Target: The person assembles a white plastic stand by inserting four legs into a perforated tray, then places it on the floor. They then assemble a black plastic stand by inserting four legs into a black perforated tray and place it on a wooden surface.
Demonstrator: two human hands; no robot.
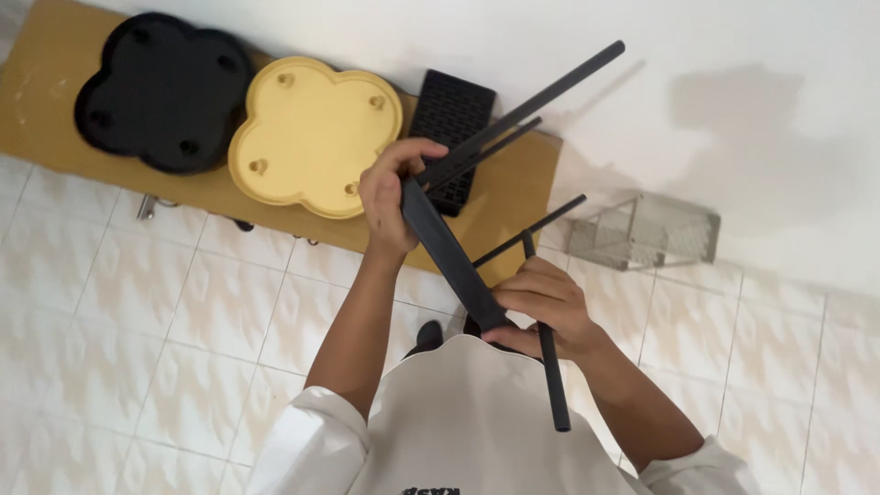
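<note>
White fabric of the person's shirt [477, 422] fills the bottom centre of the frame, nearest the lens. Above it, a wide brown board [513, 197] runs across the upper left on the pale tiled floor [165, 348], against a white wall [733, 110]. On the board lie a black four-lobed tray [160, 92] at the upper left, a yellow four-lobed tray [312, 137] touching it on the right, and a black ribbed rectangular piece [454, 115] further right. A wire mesh basket [646, 231] sits at the right, where floor meets wall.

At the frame's centre the hands hold a black metal frame [449, 247] of a flat bar, tubes and thin rods, up in the air over the board's right end. Left hand [390, 197], centre, has its fingers curled round the upper end of the flat bar where the rods meet. Right hand [541, 307], lower centre-right, is clenched round the bar's lower end and a black tube [553, 376] pointing down.
</note>
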